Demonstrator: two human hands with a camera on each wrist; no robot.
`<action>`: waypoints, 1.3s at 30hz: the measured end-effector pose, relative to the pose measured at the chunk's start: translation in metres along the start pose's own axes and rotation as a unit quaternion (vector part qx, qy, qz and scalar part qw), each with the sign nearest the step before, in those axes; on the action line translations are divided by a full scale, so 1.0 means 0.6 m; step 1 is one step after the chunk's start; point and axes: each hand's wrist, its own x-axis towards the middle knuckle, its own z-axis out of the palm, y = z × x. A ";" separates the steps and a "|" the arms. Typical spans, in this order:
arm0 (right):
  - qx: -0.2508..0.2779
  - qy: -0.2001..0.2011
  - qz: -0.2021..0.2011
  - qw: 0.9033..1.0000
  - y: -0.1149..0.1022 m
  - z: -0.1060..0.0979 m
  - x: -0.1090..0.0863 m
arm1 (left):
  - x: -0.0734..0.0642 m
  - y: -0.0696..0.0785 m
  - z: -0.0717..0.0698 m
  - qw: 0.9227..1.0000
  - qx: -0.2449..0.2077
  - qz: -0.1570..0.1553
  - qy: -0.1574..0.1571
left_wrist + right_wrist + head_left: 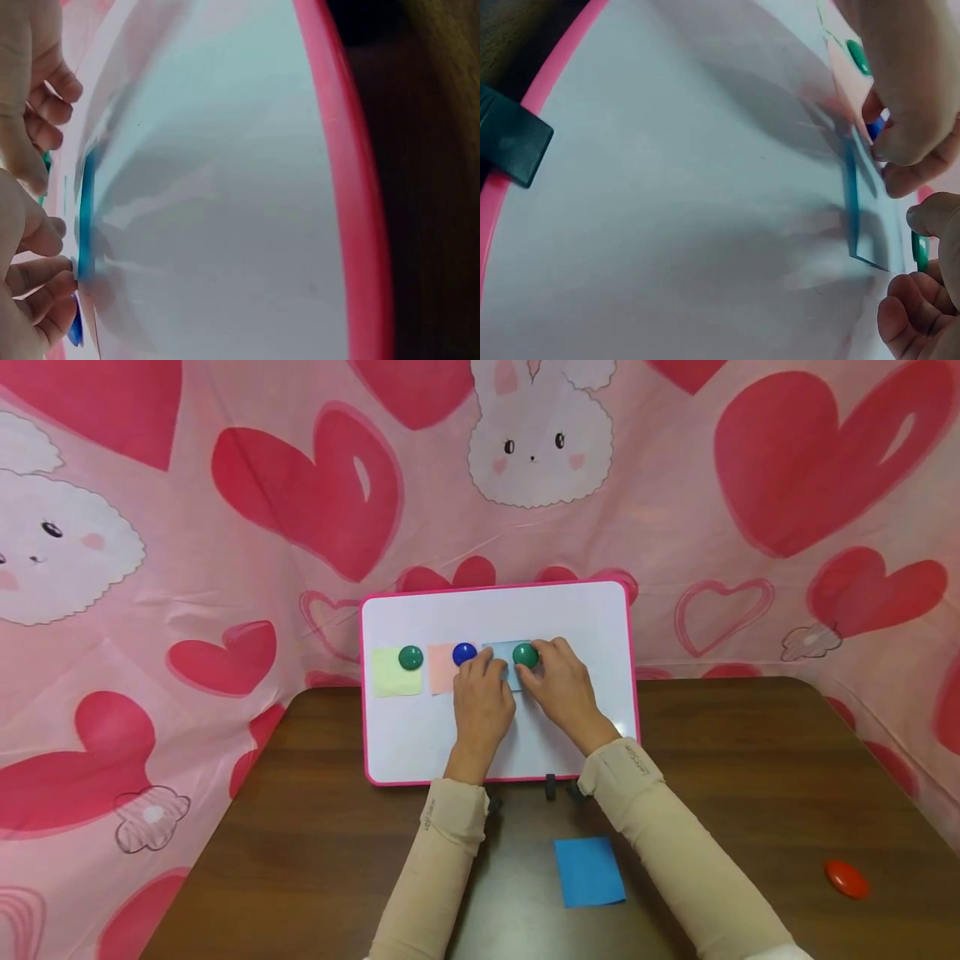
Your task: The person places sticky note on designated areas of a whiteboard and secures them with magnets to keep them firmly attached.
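Against a white magnetic board [420, 743] with a pink rim lies a light blue sticky note [513, 678]. My right hand [564, 687] holds a round green magnet [526, 655] between thumb and fingers at the note's upper right. At the note's left side, the fingertips of my left hand [482, 703] touch the paper. In the right wrist view, the lower edge of the blue note [853, 202] stands off the board. Left of it are a pink note [441, 675] under a blue magnet [464, 653] and a yellow-green note [396, 678] under another green magnet [410, 657].
On the brown table [300, 827], a darker blue sticky note [590, 872] lies between my forearms. A red magnet [847, 879] is at the far right. Black clips [551, 787] stand along the board's bottom edge. A pink heart-print cloth [435, 518] hangs behind.
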 end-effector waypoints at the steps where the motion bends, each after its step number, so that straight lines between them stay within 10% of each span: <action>1: -0.004 -0.005 0.006 1.000 0.000 0.002 0.002 | 0.000 0.001 0.000 1.000 -0.003 0.001 0.003; 39: -0.056 -0.016 0.042 0.997 -0.002 0.015 0.011 | -0.002 -0.001 -0.001 1.000 -0.007 0.000 0.007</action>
